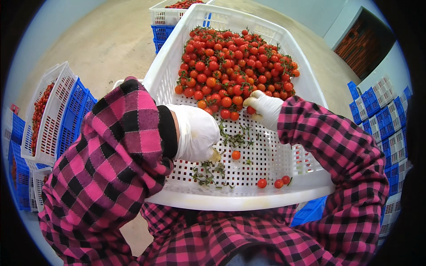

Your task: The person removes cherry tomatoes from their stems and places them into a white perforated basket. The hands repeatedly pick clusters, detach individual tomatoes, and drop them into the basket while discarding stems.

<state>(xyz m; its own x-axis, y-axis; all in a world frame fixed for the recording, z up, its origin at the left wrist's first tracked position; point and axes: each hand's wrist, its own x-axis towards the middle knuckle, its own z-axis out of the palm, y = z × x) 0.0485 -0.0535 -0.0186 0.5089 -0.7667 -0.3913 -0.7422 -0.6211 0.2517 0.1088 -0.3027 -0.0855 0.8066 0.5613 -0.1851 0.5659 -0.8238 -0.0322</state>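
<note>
In front of me a white perforated plastic crate (244, 202) holds a heap of red cherry tomatoes (229, 66), many with green calyxes. My right hand (266, 108), in a white glove with stained fingertips, is at the near edge of the heap, thumb and fingers around a cherry tomato (251, 110). My left hand (198, 134), gloved alike, hangs lower over the crate floor with its fingertips down; its back hides what the fingers hold, if anything. Loose green stems (204, 174) lie beneath it. A single orange-red tomato (236, 155) lies just right of its fingertips.
More green stems (234, 138) are scattered between the hands. Several loose tomatoes (262, 183) rest by the crate's near wall. Stacked white and blue crates with tomatoes (43, 113) stand at left, another stack (163, 31) behind. Blue and white crates (387, 133) line the right wall.
</note>
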